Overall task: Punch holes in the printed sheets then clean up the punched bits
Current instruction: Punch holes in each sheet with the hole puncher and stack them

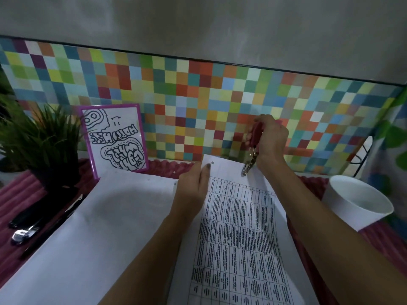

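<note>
A printed sheet (240,238) covered in table text lies in front of me, with one punched hole near its far left corner. My left hand (195,183) pinches the sheet's far left edge. My right hand (269,139) grips a hand-held hole punch (253,148) with red handles. The punch's metal jaws sit over the sheet's far right edge. A blank white sheet (105,221) with small holes along its far edge lies to the left, partly under the printed one.
A white cup (356,203) stands at the right. At the left are a potted plant (41,142), a purple-framed drawing (116,139) and black pens (39,219) on a red ribbed mat (13,199). A colourful tiled wall runs behind.
</note>
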Motion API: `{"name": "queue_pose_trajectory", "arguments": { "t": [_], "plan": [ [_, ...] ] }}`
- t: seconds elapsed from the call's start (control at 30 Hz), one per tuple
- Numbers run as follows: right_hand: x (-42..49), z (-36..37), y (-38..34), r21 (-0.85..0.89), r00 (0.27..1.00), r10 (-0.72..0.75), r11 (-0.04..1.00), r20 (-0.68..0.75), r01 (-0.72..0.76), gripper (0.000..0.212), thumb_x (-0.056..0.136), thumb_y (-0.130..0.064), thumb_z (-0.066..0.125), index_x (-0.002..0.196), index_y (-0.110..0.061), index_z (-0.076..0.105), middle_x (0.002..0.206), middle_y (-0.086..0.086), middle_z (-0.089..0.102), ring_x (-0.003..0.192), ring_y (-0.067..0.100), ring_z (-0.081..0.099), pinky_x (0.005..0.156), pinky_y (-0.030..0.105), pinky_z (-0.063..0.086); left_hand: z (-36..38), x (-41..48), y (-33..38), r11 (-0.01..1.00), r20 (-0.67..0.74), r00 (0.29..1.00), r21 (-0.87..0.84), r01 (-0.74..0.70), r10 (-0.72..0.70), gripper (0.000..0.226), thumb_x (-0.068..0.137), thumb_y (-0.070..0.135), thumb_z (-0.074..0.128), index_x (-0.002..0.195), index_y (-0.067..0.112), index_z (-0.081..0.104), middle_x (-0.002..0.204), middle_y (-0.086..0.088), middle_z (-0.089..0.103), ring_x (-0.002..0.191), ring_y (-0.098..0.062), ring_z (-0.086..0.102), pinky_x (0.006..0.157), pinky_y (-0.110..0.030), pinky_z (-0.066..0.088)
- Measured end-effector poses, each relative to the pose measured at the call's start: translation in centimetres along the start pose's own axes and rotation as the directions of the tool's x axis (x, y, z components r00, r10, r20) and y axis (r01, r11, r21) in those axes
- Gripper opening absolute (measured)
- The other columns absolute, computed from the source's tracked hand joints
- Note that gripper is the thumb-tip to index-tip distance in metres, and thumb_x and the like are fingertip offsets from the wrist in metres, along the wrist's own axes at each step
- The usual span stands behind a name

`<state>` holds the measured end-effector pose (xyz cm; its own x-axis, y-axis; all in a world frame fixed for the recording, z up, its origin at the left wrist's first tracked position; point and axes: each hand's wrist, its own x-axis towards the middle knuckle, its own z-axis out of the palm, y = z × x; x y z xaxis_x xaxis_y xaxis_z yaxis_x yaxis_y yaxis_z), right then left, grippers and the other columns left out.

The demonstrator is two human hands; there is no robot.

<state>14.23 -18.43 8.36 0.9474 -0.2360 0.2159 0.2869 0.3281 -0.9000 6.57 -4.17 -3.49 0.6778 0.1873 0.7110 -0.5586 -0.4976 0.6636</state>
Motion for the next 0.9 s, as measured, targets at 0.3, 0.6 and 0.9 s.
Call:
{"name": "queue_pose_trajectory", "arguments": {
  "t": [0.3,0.6,0.9],
  "plan": [
    [0.2,0.1,0.3,0.062,0.995,-0.098,0.993,-0.034,0.099,0.025,0.089,-0.009,0.051,0.066,-0.002,0.055,0.053,0.012,0.051,0.038,0.021,0.041,0.039,0.024,0.034,0.2,-0.1,-0.4,0.999,0.013,0.999,-0.012,0.046,-0.046,0.027,0.102,0.032,0.041,0.075,0.026,0.046,0.054,-0.002,0.043,0.042,-0.02,0.04,0.04,-0.029,0.028],
    [0.2,-0.1,1.0,-0.019,0.981,-0.195,0.981,-0.003,0.195,0.024,0.09,-0.009,0.05,0.071,0.005,0.054,0.054,0.014,0.048,0.037,0.021,0.039,0.039,0.026,0.032,-0.2,0.3,0.8,1.0,-0.005,1.0,-0.009,0.023,-0.023,0.013,0.098,0.013,0.054,0.11,0.016,0.056,0.09,-0.008,0.065,0.081,-0.019,0.064,0.068,-0.036,0.054],
    [-2.5,0.9,1.1,0.031,0.963,-0.221,0.975,0.153,0.218,0.02,0.09,-0.009,0.051,0.073,0.001,0.053,0.053,0.013,0.046,0.038,0.022,0.037,0.039,0.027,0.033,1.2,0.0,1.5,0.76,0.243,0.913,0.506,-0.407,0.327,0.028,0.1,0.025,0.045,0.11,0.01,0.066,0.102,-0.002,0.07,0.099,-0.017,0.063,0.115,-0.051,0.022]
  ]
}}
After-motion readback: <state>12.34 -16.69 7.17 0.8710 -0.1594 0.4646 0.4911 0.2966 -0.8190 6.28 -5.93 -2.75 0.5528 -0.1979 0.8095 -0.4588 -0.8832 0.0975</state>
